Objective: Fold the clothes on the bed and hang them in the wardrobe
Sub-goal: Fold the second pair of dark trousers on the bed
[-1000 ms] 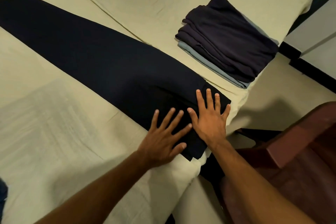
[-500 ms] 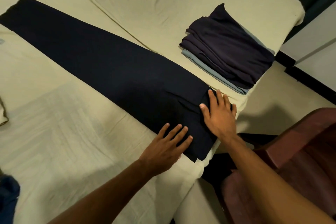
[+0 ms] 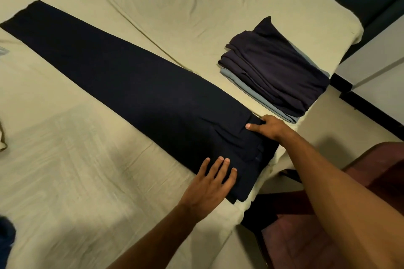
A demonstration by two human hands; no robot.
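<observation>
A: Trousers (image 3: 122, 85), long and dark, lie flat across the bed (image 3: 65, 170). One end reaches the far left, and the wide end sits at the bed's near edge.

B: What do the hands do?

A: The left hand (image 3: 209, 183) lies flat on the near side of the wide end. Its fingers (image 3: 220, 166) are straight and a little spread, and the tips rest on the cloth.

B: And the other one?

A: The right hand (image 3: 270, 125) is at the far corner of the wide end. Its thumb lies on top of the cloth and the other fingers curl under the edge, so it pinches the trousers there.

B: What else is on the bed?

A: A folded pile (image 3: 275, 72) sits near the right edge, close to the trousers but not touching. A dark cloth is on top and a grey-blue one peeks out below. A reddish-brown chair (image 3: 328, 225) stands beside the bed, under the right arm. A bit of blue cloth (image 3: 6, 238) shows at the bottom left.
</observation>
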